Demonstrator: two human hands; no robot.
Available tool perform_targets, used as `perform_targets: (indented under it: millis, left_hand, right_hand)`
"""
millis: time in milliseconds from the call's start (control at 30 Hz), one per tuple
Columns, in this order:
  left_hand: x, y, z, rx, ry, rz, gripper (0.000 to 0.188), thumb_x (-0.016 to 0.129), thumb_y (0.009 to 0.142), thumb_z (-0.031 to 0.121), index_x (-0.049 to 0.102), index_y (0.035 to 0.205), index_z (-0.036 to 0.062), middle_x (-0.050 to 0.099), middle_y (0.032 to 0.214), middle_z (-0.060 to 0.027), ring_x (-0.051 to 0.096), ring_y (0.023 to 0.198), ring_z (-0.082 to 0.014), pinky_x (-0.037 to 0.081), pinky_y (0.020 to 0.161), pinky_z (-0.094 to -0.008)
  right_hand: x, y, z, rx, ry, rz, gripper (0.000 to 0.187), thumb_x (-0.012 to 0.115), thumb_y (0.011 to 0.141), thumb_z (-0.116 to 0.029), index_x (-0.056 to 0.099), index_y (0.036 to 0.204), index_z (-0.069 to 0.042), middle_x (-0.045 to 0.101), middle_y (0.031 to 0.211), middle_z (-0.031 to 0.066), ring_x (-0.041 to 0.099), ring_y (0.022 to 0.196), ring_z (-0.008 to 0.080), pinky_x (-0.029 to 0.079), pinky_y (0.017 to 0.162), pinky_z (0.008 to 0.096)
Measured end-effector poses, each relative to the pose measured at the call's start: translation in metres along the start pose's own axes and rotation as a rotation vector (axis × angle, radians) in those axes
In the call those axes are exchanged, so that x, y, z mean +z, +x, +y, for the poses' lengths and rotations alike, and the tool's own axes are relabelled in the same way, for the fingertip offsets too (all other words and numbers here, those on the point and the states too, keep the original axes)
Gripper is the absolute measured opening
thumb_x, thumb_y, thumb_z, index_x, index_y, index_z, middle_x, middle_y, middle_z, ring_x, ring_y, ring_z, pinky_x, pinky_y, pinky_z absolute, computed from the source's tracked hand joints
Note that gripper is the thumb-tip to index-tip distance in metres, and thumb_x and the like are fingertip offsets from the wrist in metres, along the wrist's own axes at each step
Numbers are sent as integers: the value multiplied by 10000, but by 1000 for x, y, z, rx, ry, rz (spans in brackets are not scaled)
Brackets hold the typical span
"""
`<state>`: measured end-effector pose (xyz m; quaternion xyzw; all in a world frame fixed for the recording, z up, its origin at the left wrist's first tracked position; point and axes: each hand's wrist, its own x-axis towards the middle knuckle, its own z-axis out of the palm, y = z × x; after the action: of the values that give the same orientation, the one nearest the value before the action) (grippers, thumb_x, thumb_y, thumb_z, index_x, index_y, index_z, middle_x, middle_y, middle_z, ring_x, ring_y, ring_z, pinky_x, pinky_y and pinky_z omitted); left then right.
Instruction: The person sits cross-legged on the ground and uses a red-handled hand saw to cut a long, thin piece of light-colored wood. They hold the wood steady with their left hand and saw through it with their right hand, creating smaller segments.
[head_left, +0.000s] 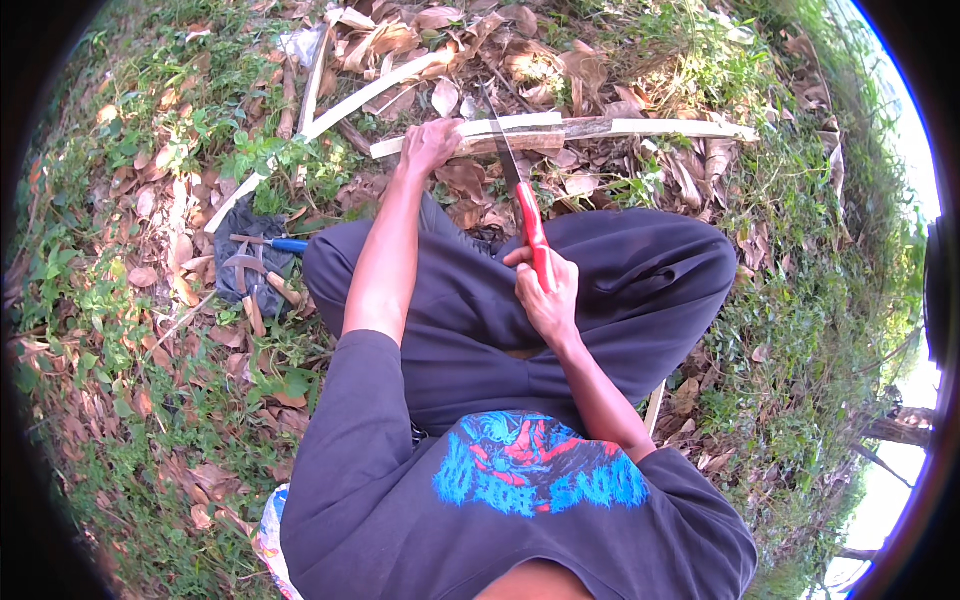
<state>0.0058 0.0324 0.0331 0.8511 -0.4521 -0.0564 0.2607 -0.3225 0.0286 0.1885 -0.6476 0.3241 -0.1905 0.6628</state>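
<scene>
Head view. The work lies in the upper centre of the frame: a pale wooden strip (530,122) set against a brown piece of wood (540,141) above the crossed legs (460,300). The left hand (432,146) presses down near the left end of the strip with its fingers curled over it. The right hand (548,292), at the centre of the frame, is closed around the red handle of the saw (528,205).

Step in hand: this appears to be cross-cutting the strip. The blade passes over it just right of the left hand; whether the teeth have entered the wood cannot be told. The next move probably calls for a straight stroke along the blade, with the left hand keeping the strip from shifting and its fingers clear of the teeth.

Orientation: the long axis of the strip runs nearly left to right, with its right end slightly higher in the frame. The long axis of the saw runs from the centre toward the top, leaning left, with its tip pointing up and away from the person. The two axes cross roughly square.
</scene>
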Motion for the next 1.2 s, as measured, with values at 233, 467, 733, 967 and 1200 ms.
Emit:
perform_targets:
  millis: [233,467,733,967,1200]
  left_hand:
    - [2,2,3,-38,19,-28,366,565,954,427,694,1222,213,708,1163,-86,672,1064,-297,468,950,-486]
    - [5,2,-1,-46,7,-18,356,552,957,437,702,1205,231,719,1128,-77,681,1044,-288,468,925,-490]
    - [5,2,1,-74,-17,-9,332,564,951,433,718,1167,233,723,1118,-66,689,1028,-282,473,918,-484]
    - [6,2,4,-88,-28,8,314,578,953,418,723,1155,226,727,1104,-82,699,993,-304,463,926,-516]
    - [16,1,0,-158,-38,34,288,607,953,410,723,1152,237,737,1084,-75,707,975,-285,424,978,-565]
  right_hand:
    - [21,33,20,-37,-110,4,176,526,856,-36,689,895,16,527,558,3,484,481,66,393,480,256]
    - [22,25,14,73,56,-12,170,526,857,-24,684,901,21,529,581,-36,478,501,37,385,479,227]
    - [31,26,14,41,-19,-9,185,504,883,-45,665,907,42,504,579,-33,448,476,43,361,458,218]
    - [29,26,14,35,-42,11,172,531,866,-55,686,859,17,524,588,-31,460,501,37,372,483,231]
    - [33,32,11,42,-14,19,177,521,867,-49,682,837,19,512,576,-24,453,494,45,370,484,242]
